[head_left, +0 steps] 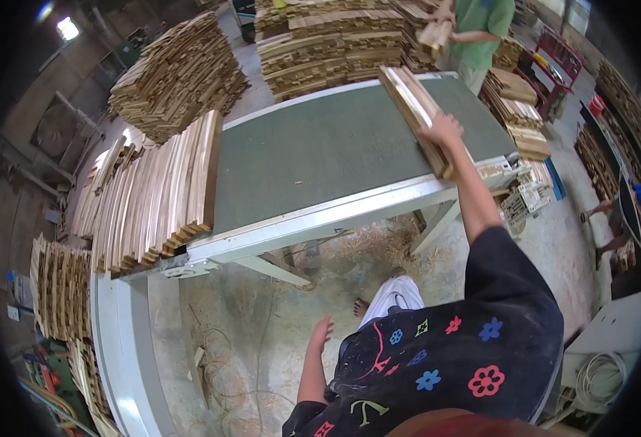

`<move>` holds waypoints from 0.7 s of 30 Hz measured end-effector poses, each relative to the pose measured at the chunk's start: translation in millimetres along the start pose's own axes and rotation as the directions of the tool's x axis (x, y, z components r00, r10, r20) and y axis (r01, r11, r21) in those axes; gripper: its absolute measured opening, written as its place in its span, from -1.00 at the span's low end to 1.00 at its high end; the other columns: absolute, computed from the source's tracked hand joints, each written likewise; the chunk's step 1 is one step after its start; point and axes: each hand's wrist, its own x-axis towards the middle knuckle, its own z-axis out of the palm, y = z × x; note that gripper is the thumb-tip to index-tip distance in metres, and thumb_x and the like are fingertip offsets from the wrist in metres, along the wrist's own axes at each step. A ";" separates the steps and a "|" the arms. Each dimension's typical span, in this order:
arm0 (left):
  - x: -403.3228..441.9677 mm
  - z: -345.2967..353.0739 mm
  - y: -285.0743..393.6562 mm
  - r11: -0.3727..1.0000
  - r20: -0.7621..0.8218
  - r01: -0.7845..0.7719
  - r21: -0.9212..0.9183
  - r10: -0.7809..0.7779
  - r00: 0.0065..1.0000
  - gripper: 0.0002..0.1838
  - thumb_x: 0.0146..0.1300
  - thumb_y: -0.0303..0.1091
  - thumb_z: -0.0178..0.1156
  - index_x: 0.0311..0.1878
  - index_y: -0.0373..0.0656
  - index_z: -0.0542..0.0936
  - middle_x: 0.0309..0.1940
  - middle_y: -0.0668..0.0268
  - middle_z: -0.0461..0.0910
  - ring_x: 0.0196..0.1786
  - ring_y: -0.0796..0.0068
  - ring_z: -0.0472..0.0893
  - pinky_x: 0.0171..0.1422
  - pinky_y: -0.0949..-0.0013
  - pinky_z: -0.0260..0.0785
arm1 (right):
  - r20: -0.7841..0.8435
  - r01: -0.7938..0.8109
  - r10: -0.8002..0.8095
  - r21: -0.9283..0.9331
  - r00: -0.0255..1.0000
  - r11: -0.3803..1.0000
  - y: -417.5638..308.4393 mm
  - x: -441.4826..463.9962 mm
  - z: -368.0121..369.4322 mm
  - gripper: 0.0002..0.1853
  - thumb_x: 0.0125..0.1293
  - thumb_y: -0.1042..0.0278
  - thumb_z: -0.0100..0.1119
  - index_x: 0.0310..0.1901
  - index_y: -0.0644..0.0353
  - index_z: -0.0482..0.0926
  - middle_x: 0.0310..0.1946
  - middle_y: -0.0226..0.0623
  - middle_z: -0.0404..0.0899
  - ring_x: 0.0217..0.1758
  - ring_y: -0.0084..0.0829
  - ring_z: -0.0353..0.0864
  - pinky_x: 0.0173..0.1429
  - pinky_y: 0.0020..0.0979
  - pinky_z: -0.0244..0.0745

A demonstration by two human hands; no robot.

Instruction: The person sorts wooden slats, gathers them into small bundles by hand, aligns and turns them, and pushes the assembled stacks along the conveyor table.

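My right hand [444, 131] reaches across the green conveyor belt [299, 149] and grips a small bundle of long wooden strips [411, 102]. The bundle lies on the belt near its right end, its long side running from the far edge to the near edge. My left hand [322, 333] hangs low in front of the metal frame, fingers loosely stretched and holding nothing. At the belt's left end stands a long row of similar wooden strips [156, 193], packed side by side on edge.
Tall stacks of wood [178, 76] rise behind the belt. Across its far right corner a co-worker in a green shirt [484, 29] holds several wood pieces [435, 38]. Shavings [371, 244] and a loose cord [222, 364] lie on the floor. Another person's arm shows at the right edge.
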 end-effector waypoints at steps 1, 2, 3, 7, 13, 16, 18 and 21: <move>6.3 14.0 20.9 0.997 0.074 -0.074 0.017 0.073 0.995 -0.15 0.40 0.30 0.01 0.51 -0.16 0.23 0.39 0.15 0.43 0.37 0.20 0.44 0.43 0.10 0.21 | -0.022 0.058 -0.058 -0.002 0.998 0.998 0.7 -25.3 1.6 0.09 -0.09 -0.17 0.40 0.46 0.21 0.20 0.26 0.14 0.40 0.35 0.11 0.41 0.38 0.07 0.30; -0.4 33.3 53.0 0.989 0.181 -0.127 -0.078 0.139 0.974 -0.15 0.42 0.30 -0.02 0.51 -0.20 0.22 0.41 0.14 0.40 0.40 0.21 0.41 0.45 0.13 0.21 | -0.041 0.117 -0.118 -0.011 0.992 0.993 4.3 -53.6 5.8 0.09 -0.08 -0.16 0.39 0.46 0.23 0.19 0.24 0.17 0.41 0.32 0.11 0.43 0.36 0.08 0.30; -15.2 53.3 89.5 0.969 0.280 -0.166 -0.182 0.213 0.936 -0.15 0.45 0.30 -0.06 0.51 -0.24 0.22 0.44 0.13 0.38 0.43 0.21 0.39 0.47 0.17 0.20 | -0.055 0.210 -0.211 -0.019 0.976 0.977 9.5 -84.5 8.3 0.11 -0.10 -0.16 0.40 0.47 0.23 0.17 0.20 0.17 0.41 0.27 0.12 0.45 0.34 0.09 0.30; -51.0 114.6 192.3 0.832 0.500 -0.234 -0.503 0.501 0.706 -0.12 0.47 0.36 -0.24 0.53 -0.24 0.18 0.47 0.03 0.30 0.50 0.16 0.32 0.59 0.09 0.10 | 0.047 0.450 -0.450 0.021 0.892 0.893 2.5 -224.0 -0.6 0.21 -0.18 -0.12 0.48 0.50 0.24 0.12 0.20 0.15 0.37 0.22 0.08 0.41 0.30 0.10 0.24; -105.9 142.4 236.7 0.247 0.104 -0.146 -0.958 0.772 0.627 0.13 0.22 0.62 -0.18 0.58 -0.13 0.05 0.50 -0.01 0.20 0.48 -0.01 0.31 0.56 -0.09 0.14 | 0.025 0.654 -0.666 0.162 0.746 0.739 -56.6 -360.4 12.2 0.19 0.02 -0.14 0.44 0.48 0.51 0.02 0.30 0.21 0.30 0.28 0.11 0.35 0.35 0.03 0.22; -98.4 95.5 231.2 0.234 0.091 -0.163 -0.958 0.792 0.603 0.08 0.25 0.60 -0.20 0.57 -0.10 0.10 0.45 -0.01 0.28 0.41 -0.02 0.40 0.50 -0.11 0.25 | -0.049 0.636 -0.764 0.591 0.643 0.497 -63.9 -335.5 31.0 0.04 0.13 -0.06 0.39 0.45 0.47 0.10 0.23 0.16 0.39 0.26 0.10 0.41 0.36 -0.05 0.29; -101.4 71.8 235.1 0.289 0.089 -0.203 -0.936 0.750 0.655 0.06 0.27 0.59 -0.21 0.56 -0.11 0.12 0.42 -0.01 0.33 0.37 -0.01 0.44 0.45 -0.10 0.32 | 0.140 0.456 -0.753 0.720 0.644 0.523 -70.2 -320.5 31.2 -0.26 0.20 -0.01 0.34 0.30 0.34 0.42 0.09 0.06 0.51 0.16 0.00 0.52 0.28 -0.12 0.41; -100.5 62.2 227.7 0.327 0.144 -0.163 -0.931 0.739 0.658 0.01 0.33 0.53 -0.21 0.55 -0.14 0.15 0.39 0.02 0.38 0.33 0.07 0.50 0.38 -0.02 0.42 | 0.162 0.310 -0.742 0.835 0.650 0.454 -78.7 -307.8 39.6 -0.43 0.22 0.06 0.37 0.12 0.34 0.52 -0.06 -0.06 0.59 0.00 -0.17 0.59 0.15 -0.25 0.48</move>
